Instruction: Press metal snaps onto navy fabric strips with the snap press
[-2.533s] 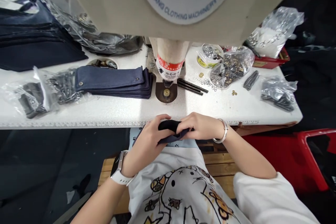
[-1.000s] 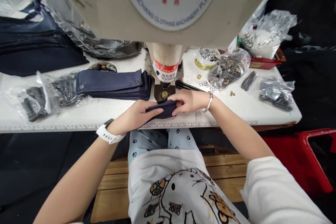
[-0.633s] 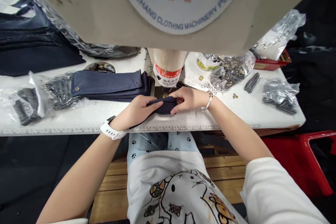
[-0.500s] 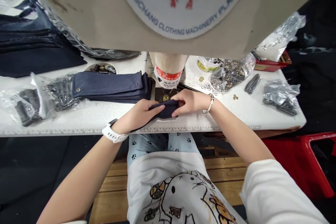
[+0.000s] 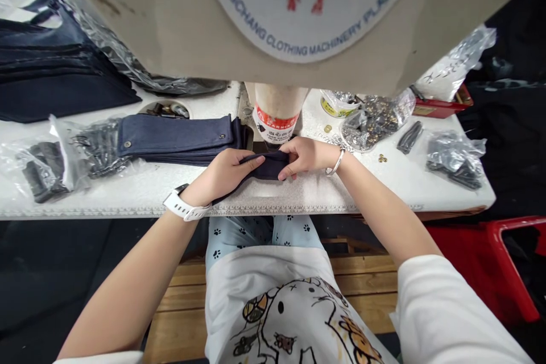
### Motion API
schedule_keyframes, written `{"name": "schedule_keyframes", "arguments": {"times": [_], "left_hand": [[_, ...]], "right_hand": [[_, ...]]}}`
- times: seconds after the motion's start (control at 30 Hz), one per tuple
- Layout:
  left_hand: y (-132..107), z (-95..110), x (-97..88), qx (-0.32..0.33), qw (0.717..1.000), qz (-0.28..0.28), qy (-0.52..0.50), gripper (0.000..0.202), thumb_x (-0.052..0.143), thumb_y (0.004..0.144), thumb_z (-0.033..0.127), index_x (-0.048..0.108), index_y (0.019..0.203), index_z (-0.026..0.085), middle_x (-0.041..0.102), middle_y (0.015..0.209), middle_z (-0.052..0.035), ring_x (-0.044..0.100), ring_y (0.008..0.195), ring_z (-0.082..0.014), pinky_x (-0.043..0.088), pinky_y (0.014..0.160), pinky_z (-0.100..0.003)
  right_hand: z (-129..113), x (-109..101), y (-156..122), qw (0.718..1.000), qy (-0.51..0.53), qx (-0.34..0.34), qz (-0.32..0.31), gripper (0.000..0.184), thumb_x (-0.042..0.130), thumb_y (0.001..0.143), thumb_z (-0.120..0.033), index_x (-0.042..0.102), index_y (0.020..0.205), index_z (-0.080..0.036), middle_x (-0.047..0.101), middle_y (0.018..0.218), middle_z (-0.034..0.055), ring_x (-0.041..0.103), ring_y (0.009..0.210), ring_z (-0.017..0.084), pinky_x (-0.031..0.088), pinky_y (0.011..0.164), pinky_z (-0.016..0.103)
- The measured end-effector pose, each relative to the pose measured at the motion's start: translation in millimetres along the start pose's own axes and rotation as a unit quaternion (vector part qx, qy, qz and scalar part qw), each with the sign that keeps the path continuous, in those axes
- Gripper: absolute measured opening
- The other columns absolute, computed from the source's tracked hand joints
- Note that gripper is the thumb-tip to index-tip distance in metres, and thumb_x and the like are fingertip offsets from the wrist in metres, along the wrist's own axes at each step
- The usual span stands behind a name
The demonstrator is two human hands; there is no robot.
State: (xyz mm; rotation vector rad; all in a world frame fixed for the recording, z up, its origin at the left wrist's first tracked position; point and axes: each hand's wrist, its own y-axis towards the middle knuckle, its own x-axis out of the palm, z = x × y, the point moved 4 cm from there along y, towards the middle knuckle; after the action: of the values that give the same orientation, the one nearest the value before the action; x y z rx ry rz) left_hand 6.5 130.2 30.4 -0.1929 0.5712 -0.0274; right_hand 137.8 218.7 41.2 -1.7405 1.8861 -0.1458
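My left hand (image 5: pixel 226 173) and my right hand (image 5: pixel 305 158) both pinch a folded dark navy fabric strip (image 5: pixel 268 168) at the table's front. The strip lies right under the white ram of a button press (image 5: pixel 277 111). Its lower die is hidden behind the cloth and my fingers. My left wrist wears a white smartwatch (image 5: pixel 181 205), and a silver bangle (image 5: pixel 335 162) circles my right wrist. Beside my left hand lies a stack of navy strips with metal snaps (image 5: pixel 174 139).
The press's cream housing (image 5: pixel 298 17) hangs overhead. On the white table (image 5: pixel 128 202) are plastic bags of metal fasteners (image 5: pixel 375 122), (image 5: pixel 454 160), (image 5: pixel 51 165), loose rings, and dark folded cloth (image 5: pixel 55 79) at the far left. A red crate (image 5: pixel 482 261) stands at the lower right.
My hands have pushed the fabric strip further in, over the die, which hid the brass part. The strip now sits closer under the ram.
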Motion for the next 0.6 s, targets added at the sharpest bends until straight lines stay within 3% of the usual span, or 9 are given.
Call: {"name": "schedule_keyframes", "arguments": {"times": [0.13, 0.3, 0.5, 0.6], "left_hand": [[0, 2, -3.2, -0.012, 0.999, 0.029, 0.024, 0.039, 0.045, 0.078, 0.049, 0.062, 0.068, 0.015, 0.056, 0.063, -0.001, 0.048, 0.059, -0.0129, 0.037, 0.055, -0.024], [3, 1, -6.7, 0.037, 0.993, 0.106, 0.029, 0.035, 0.046, 0.079, 0.044, 0.064, 0.071, 0.015, 0.061, 0.085, -0.0066, 0.056, 0.078, -0.0177, 0.044, 0.076, -0.029], [3, -10, -1.4, 0.035, 0.993, 0.115, 0.021, 0.033, 0.048, 0.081, 0.043, 0.066, 0.077, 0.015, 0.061, 0.1, -0.0074, 0.057, 0.092, -0.0206, 0.042, 0.09, -0.033], [3, -9, -1.2, 0.033, 0.991, 0.128, 0.018, 0.033, 0.048, 0.081, 0.042, 0.067, 0.079, 0.015, 0.061, 0.103, -0.0073, 0.057, 0.092, -0.0206, 0.042, 0.092, -0.034]], "right_hand": [[1, -4, 2, 1.0, -0.011, 0.008, 0.013, 0.03, 0.073, 0.062, -0.038, 0.058, 0.072, -0.013, 0.058, 0.053, -0.0037, 0.043, 0.043, 0.005, 0.031, 0.043, 0.02], [3, -13, 9, 0.997, -0.03, -0.013, 0.067, 0.033, 0.074, 0.058, -0.04, 0.062, 0.072, -0.012, 0.053, 0.055, -0.004, 0.046, 0.054, 0.008, 0.034, 0.05, 0.022], [4, -12, 10, 0.997, -0.032, 0.029, 0.056, 0.03, 0.073, 0.06, -0.038, 0.061, 0.067, -0.012, 0.045, 0.047, -0.0065, 0.039, 0.045, 0.005, 0.029, 0.044, 0.021], [3, -10, 10, 0.997, -0.006, 0.051, 0.051, 0.028, 0.073, 0.062, -0.034, 0.06, 0.072, -0.011, 0.049, 0.049, -0.0057, 0.04, 0.041, 0.005, 0.03, 0.041, 0.02]]}}
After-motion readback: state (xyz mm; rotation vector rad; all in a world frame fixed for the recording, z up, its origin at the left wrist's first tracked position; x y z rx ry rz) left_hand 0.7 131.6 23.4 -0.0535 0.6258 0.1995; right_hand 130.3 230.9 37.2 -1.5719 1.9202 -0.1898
